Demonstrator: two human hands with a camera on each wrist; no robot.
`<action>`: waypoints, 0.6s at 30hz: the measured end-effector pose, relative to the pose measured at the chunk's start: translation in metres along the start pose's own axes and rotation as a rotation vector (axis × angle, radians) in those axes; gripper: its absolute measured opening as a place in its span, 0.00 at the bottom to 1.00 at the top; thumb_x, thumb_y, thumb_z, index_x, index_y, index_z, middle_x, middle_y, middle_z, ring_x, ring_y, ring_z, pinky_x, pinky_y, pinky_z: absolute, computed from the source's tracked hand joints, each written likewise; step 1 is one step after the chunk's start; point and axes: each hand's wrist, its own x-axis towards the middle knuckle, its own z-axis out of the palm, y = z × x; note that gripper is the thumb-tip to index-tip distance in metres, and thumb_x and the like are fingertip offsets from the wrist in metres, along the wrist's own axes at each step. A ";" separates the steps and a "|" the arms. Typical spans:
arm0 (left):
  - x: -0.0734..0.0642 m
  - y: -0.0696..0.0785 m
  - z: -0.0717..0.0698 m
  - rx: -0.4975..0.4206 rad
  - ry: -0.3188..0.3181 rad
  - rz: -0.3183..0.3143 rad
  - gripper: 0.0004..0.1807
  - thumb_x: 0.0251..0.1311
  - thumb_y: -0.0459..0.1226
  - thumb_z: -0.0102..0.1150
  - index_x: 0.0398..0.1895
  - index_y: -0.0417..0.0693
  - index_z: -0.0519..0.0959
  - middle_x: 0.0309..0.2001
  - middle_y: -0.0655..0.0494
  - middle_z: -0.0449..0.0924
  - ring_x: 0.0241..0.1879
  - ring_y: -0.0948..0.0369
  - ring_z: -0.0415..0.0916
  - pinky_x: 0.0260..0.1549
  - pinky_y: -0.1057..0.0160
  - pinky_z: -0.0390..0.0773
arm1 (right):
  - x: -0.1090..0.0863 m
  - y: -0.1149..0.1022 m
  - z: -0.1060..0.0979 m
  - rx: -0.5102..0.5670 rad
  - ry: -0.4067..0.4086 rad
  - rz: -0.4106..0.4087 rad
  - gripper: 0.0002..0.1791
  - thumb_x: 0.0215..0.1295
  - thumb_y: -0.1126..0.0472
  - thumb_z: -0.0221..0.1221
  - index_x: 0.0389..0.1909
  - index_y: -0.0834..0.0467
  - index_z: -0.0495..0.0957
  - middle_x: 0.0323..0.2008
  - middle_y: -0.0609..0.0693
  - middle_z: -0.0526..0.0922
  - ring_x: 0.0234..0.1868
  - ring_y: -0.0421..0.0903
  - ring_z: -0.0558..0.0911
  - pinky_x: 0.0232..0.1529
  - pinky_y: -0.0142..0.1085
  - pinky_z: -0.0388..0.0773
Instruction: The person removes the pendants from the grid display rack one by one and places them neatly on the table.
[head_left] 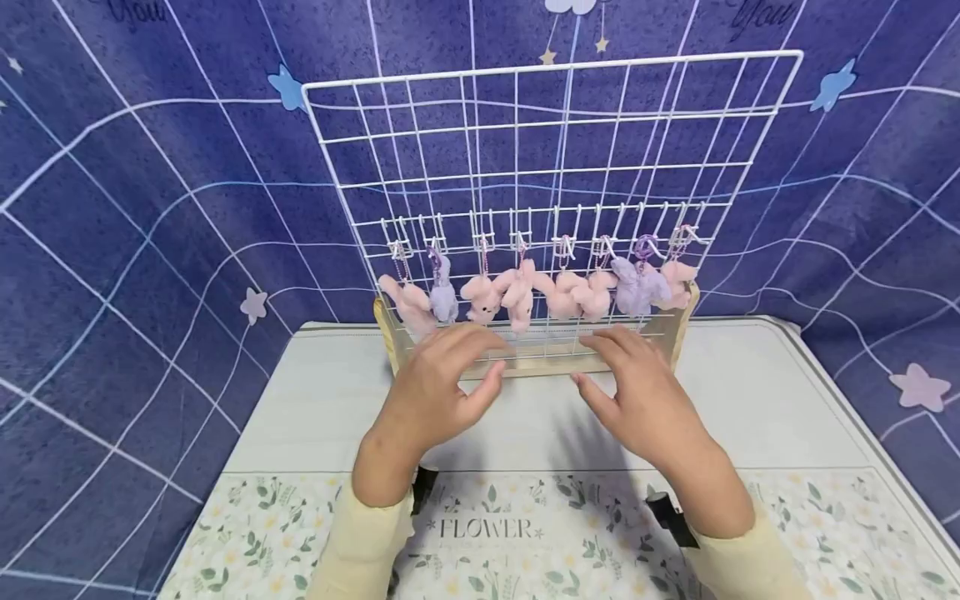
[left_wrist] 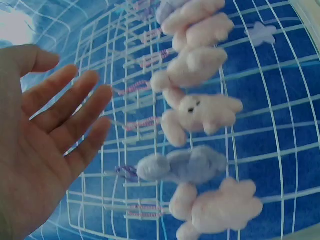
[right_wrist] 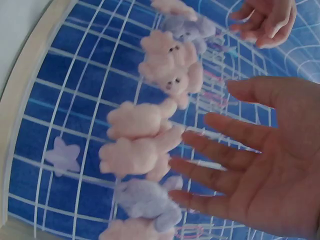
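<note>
Plush charms [head_left: 482, 300], pink and lavender: hang in a row on white wire grid [head_left: 516, 175], set in wooden base [head_left: 540, 367] on bench [head_left: 765, 392]. Left hand [head_left: 438, 379]: close before the row; grip relaxed, fingers parted, nothing held. Right hand [head_left: 641, 396]: likewise near; grip loose, fingers spread, nothing held. Contact with charms: cannot tell.

I see a deep-blue backdrop [head_left: 202, 292] closing off the far side and both flanks, crossed by pale lines and scattered with blue stars [head_left: 287, 87] and pink stars [head_left: 919, 388]. Below me spreads a white tabletop [head_left: 322, 400], flower-printed nearer in; glare [left_wrist: 16, 26] whitens one corner.
</note>
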 end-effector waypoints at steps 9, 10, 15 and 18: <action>0.002 -0.027 -0.007 0.029 0.302 -0.086 0.08 0.66 0.35 0.57 0.38 0.41 0.83 0.34 0.49 0.83 0.37 0.53 0.80 0.43 0.57 0.81 | 0.010 0.023 -0.001 0.108 0.324 -0.009 0.06 0.73 0.62 0.61 0.43 0.59 0.85 0.41 0.56 0.88 0.47 0.56 0.86 0.51 0.54 0.81; 0.002 -0.031 -0.007 0.029 0.333 -0.093 0.08 0.65 0.35 0.57 0.37 0.40 0.83 0.34 0.47 0.82 0.36 0.53 0.79 0.44 0.58 0.80 | 0.012 0.025 -0.001 0.121 0.363 -0.016 0.05 0.72 0.63 0.62 0.40 0.59 0.85 0.38 0.56 0.88 0.44 0.54 0.85 0.48 0.51 0.81; -0.002 -0.054 -0.007 -0.009 0.477 -0.179 0.09 0.66 0.35 0.56 0.38 0.36 0.81 0.36 0.42 0.79 0.37 0.51 0.75 0.43 0.63 0.74 | 0.019 0.036 -0.004 0.172 0.506 -0.033 0.03 0.69 0.67 0.62 0.36 0.62 0.83 0.32 0.57 0.86 0.36 0.51 0.82 0.44 0.34 0.74; -0.005 -0.066 -0.008 -0.033 0.551 -0.259 0.10 0.65 0.34 0.56 0.41 0.34 0.80 0.38 0.39 0.75 0.38 0.49 0.72 0.42 0.63 0.71 | 0.024 0.042 -0.007 0.209 0.569 -0.035 0.03 0.67 0.69 0.61 0.35 0.65 0.83 0.31 0.59 0.85 0.34 0.50 0.80 0.42 0.27 0.71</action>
